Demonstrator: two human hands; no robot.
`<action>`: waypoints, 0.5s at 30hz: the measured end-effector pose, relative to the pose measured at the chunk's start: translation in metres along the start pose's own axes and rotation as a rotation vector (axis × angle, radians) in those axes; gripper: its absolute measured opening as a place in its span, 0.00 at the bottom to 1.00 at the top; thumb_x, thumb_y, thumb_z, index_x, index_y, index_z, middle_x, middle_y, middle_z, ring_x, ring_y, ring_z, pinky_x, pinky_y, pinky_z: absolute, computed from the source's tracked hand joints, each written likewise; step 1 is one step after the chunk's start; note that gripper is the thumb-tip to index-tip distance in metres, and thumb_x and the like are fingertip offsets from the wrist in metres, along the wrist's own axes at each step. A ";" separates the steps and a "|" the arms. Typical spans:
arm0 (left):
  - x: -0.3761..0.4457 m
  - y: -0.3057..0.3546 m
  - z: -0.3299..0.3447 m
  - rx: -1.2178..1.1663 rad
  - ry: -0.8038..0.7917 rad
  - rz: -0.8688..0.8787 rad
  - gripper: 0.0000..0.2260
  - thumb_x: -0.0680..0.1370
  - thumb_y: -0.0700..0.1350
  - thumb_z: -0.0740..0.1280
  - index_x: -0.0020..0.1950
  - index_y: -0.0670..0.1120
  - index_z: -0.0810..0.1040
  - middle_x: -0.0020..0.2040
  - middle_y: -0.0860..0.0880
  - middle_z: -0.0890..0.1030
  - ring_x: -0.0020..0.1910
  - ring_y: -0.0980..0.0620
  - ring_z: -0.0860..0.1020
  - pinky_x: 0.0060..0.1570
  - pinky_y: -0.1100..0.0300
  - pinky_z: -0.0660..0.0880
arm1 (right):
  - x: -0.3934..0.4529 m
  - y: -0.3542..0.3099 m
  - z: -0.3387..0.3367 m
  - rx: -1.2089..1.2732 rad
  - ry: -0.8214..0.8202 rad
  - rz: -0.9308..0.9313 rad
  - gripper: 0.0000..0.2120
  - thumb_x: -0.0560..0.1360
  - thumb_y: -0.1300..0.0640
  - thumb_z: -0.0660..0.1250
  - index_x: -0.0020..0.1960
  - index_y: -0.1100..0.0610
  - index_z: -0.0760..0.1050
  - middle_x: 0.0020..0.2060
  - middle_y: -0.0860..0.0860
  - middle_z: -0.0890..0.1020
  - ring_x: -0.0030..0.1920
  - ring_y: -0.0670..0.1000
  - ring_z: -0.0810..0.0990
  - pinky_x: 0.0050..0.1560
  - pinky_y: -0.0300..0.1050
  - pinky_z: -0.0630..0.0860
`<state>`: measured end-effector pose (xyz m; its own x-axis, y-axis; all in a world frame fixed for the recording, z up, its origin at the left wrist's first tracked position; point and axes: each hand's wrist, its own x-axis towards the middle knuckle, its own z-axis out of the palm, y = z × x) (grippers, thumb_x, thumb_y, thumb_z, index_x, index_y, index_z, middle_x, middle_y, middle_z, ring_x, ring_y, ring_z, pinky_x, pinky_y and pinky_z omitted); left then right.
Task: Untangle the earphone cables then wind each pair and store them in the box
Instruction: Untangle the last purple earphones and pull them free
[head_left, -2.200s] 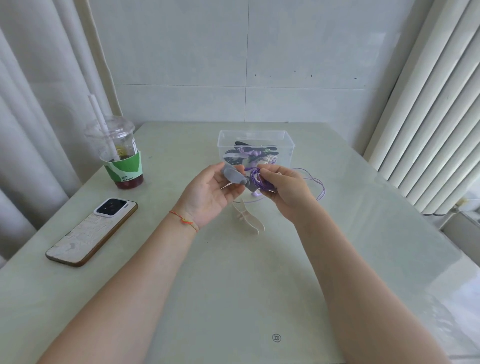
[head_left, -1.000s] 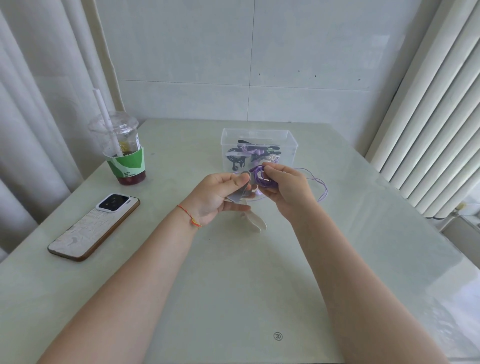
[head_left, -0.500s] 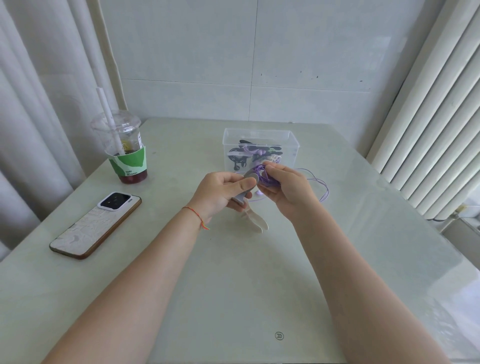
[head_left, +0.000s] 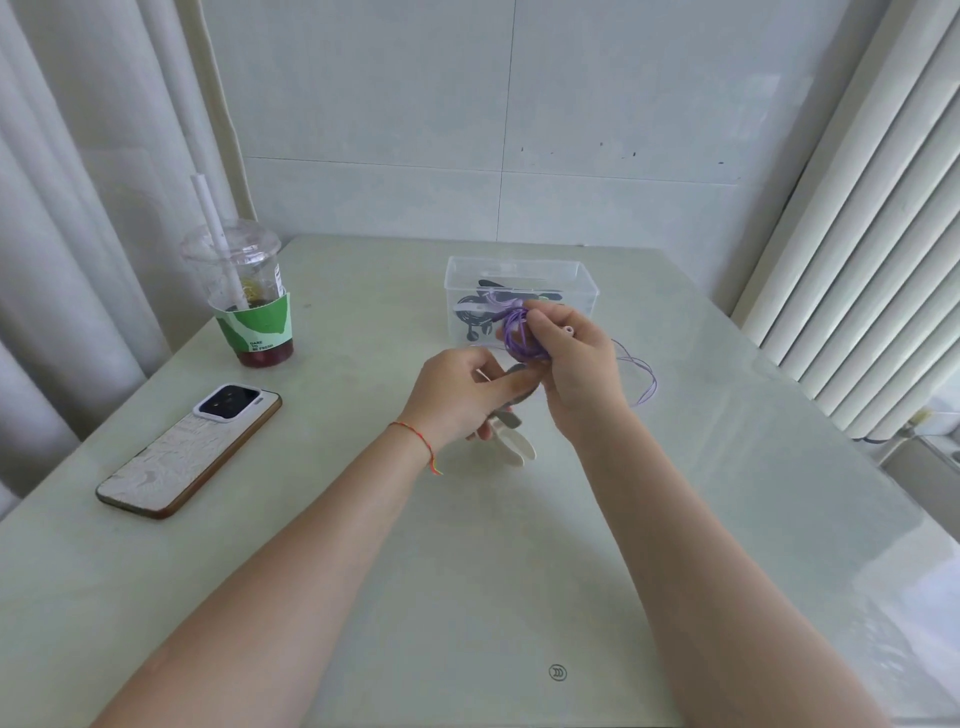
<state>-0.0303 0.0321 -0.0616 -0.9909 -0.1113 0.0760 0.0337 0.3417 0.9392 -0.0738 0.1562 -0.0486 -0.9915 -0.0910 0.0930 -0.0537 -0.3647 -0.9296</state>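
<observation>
The right hand pinches a purple cable coil above the desk, just before the box near the far edge. The left hand grips a grey strip. The cable looks light, limp and springy; holding the coil across its loops should keep it wound.

A single view is given, taken from a wide-angle camera worn on the head and aimed forward and down over the pale green glossy worktop. Both forearms are seen entering from 6 o'clock, close to the lens. The white tiled wall is faced at 12 o'clock, well apart. White curtain folds are framed at 9 o'clock, and white ribbed vertical slats at 3 o'clock. No second view is given, so no part is shared.
</observation>
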 end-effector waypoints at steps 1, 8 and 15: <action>-0.002 0.002 0.004 0.000 -0.029 0.002 0.19 0.72 0.54 0.74 0.43 0.38 0.78 0.30 0.47 0.83 0.22 0.48 0.75 0.23 0.62 0.69 | -0.001 0.002 0.001 -0.056 0.034 -0.014 0.04 0.76 0.63 0.67 0.49 0.59 0.80 0.39 0.56 0.81 0.40 0.55 0.78 0.39 0.48 0.74; -0.005 0.005 0.008 -0.016 -0.209 0.060 0.08 0.75 0.41 0.73 0.50 0.38 0.81 0.36 0.47 0.82 0.26 0.50 0.78 0.29 0.59 0.75 | -0.003 0.004 0.000 -0.128 0.142 -0.006 0.05 0.76 0.63 0.67 0.46 0.56 0.80 0.33 0.51 0.79 0.34 0.51 0.76 0.40 0.48 0.75; -0.005 0.002 0.005 -0.076 -0.271 0.083 0.12 0.75 0.35 0.72 0.57 0.41 0.79 0.36 0.48 0.81 0.31 0.49 0.81 0.30 0.62 0.76 | -0.002 0.003 -0.001 -0.172 0.156 -0.017 0.06 0.76 0.63 0.67 0.45 0.55 0.80 0.35 0.50 0.80 0.36 0.50 0.78 0.45 0.47 0.78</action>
<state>-0.0259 0.0378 -0.0613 -0.9828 0.1704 0.0710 0.1154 0.2672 0.9567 -0.0721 0.1564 -0.0523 -0.9958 0.0635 0.0652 -0.0768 -0.2004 -0.9767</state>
